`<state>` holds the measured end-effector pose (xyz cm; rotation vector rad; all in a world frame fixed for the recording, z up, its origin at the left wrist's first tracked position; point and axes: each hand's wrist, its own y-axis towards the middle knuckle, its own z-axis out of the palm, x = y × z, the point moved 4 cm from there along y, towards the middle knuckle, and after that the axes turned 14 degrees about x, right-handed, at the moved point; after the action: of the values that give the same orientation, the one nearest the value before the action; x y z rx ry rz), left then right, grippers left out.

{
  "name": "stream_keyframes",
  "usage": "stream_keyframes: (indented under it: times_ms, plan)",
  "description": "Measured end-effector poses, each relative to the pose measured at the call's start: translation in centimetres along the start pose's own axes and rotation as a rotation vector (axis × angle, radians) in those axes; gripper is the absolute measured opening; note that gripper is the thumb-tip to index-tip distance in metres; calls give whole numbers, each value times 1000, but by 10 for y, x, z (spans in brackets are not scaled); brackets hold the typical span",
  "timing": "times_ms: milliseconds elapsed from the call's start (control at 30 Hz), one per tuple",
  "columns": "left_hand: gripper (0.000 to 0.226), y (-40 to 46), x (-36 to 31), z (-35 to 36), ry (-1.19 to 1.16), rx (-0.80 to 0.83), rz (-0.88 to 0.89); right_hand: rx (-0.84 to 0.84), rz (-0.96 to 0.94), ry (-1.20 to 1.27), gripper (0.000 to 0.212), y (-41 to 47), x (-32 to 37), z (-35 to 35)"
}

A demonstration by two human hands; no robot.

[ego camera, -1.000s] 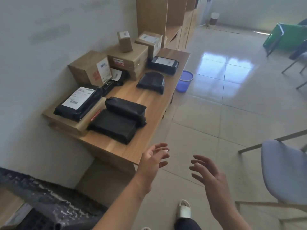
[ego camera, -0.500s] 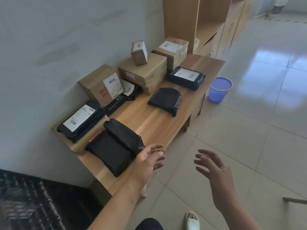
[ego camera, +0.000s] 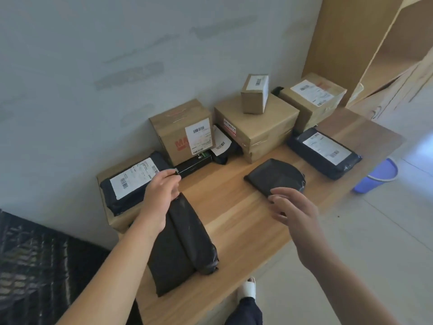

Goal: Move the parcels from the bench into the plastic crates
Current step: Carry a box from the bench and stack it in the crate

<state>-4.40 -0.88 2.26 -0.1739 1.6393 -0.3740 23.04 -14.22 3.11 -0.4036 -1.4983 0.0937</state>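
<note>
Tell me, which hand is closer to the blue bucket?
The right hand, over the bench's middle. The left hand is farther from the blue bucket, at the black parcels.

1. The bench (ego camera: 246,221) is light wood with a smooth, matt grain.
2. The near parcels (ego camera: 180,242) are black plastic film, wrinkled and faintly glossy.
3. The boxes (ego camera: 257,127) are brown matt cardboard with white paper labels.
4. The bucket (ego camera: 375,179) is blue plastic.

Wooden bench (ego camera: 236,221): left hand (ego camera: 161,193) at far end of nearest black poly parcel (ego camera: 180,242); right hand (ego camera: 293,207), fingers spread, over small black parcel (ego camera: 276,175). Cardboard boxes (ego camera: 255,127) along bench's wall side.
</note>
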Motion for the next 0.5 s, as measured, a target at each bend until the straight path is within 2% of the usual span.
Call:
stream_keyframes:
  times_ms: [233, 433, 500]
  plan:
    - [50, 142, -34, -38, 3, -173, -34, 206, 66, -261, 22, 145, 63, 52]
    - [73, 221, -39, -45, -78, -206, -144, 297, 181, -278, 59, 258, 76, 104]
    - [74, 235, -37, -45, -96, -214, -145, 304, 219, -249, 61, 288, 79, 117]
